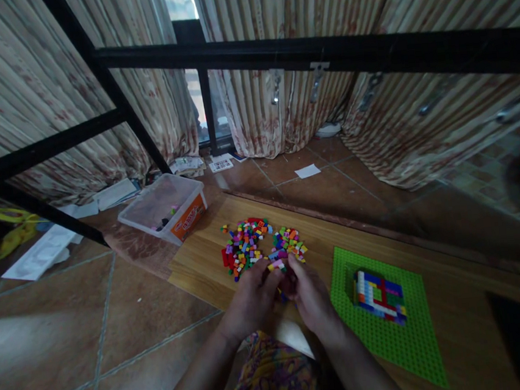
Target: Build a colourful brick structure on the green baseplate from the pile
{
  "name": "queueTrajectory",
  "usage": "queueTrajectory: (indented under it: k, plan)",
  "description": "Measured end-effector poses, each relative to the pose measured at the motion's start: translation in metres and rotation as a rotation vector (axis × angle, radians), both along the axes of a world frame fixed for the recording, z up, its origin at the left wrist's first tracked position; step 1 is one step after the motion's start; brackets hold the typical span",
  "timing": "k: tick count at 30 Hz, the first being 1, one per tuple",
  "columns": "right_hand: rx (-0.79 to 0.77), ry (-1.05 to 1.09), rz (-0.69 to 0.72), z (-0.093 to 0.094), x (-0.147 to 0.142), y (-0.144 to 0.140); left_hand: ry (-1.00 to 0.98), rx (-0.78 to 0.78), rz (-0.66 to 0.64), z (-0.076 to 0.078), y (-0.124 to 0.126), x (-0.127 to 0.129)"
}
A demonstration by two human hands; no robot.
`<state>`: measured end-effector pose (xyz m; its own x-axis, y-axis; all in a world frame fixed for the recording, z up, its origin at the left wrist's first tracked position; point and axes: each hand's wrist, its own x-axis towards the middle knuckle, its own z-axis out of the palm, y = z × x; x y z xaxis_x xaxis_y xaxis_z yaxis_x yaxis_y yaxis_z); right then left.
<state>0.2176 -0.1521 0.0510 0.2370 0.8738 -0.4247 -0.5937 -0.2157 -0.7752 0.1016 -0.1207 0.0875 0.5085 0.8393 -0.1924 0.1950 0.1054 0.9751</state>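
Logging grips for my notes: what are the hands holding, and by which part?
Both the left hand and right hand pinch small bricks at their fingertips; which part cannot be told.

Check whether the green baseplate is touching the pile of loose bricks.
Apart. The head view shows a strip of bare wooden board between the green baseplate and the pile of loose bricks; the right hand sits in that gap.
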Motion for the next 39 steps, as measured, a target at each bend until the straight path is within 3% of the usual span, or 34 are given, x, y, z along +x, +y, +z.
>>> queueTrajectory:
  k: [4, 12, 24, 28, 33, 39]
  plan:
    - [0.109, -0.186, 0.051, 0.009, 0.001, -0.002, -0.035, -0.049, -0.021, 0.003, -0.003, 0.000]
    - [0.155, -0.303, 0.013, 0.012, -0.004, -0.003, -0.066, -0.091, 0.014, 0.010, -0.009, 0.001]
    - [0.091, -0.126, -0.004, 0.017, -0.015, -0.007, -0.091, -0.220, 0.046, 0.013, -0.011, -0.002]
    - [0.113, -0.195, -0.028, 0.009, -0.016, -0.005, -0.118, -0.260, 0.108, 0.006, -0.012, 0.003]
    - [0.131, -0.314, -0.152, -0.004, -0.013, 0.000, -0.176, -0.187, 0.176, -0.008, -0.010, 0.013]
    - [0.129, -0.300, -0.153, -0.003, -0.015, 0.006, -0.218, -0.200, 0.209, -0.012, -0.004, 0.017]
